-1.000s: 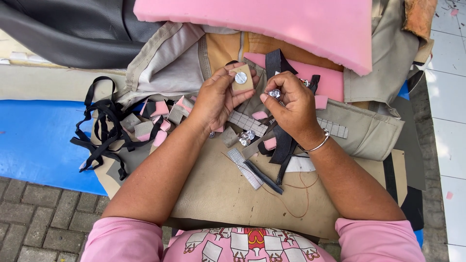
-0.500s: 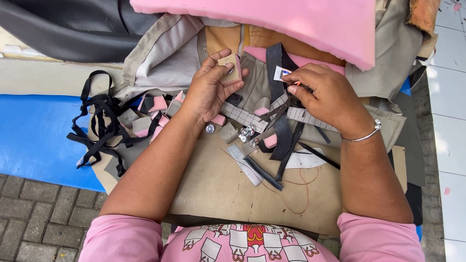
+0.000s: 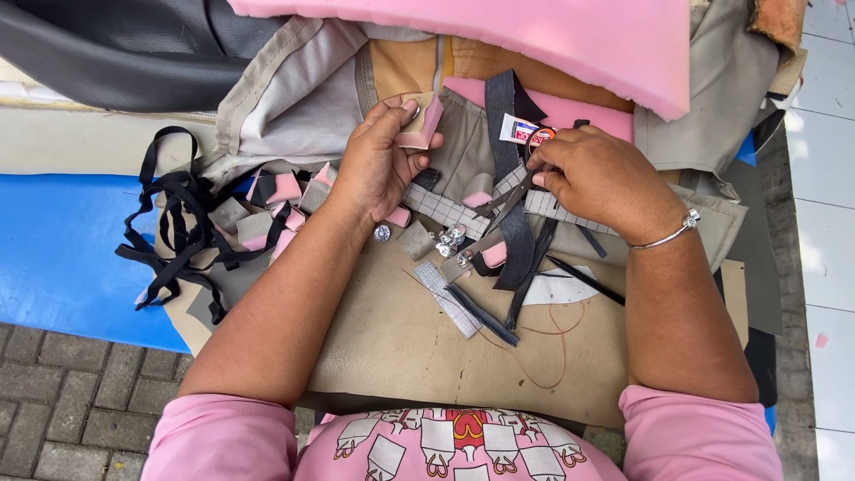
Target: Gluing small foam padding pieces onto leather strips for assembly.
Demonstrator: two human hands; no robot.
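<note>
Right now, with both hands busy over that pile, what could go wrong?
The scissors in the right hand point toward the left hand, which pinches a small padded piece; a slip could nick fingers. The loose silver buttons by the left wrist could get knocked off the beige sheet.

Bare tan leather [image 3: 401, 343] lies open between the forearms, crossed only by a thin pen [image 3: 583, 279] and a strip of grid tape [image 3: 448, 298]. Above it, silver studs [image 3: 448, 240] and foam scraps [image 3: 285, 189] crowd the way. Tangled black straps [image 3: 178, 223] block the left, and the pink foam slab [image 3: 552, 40] closes off the top.
</note>
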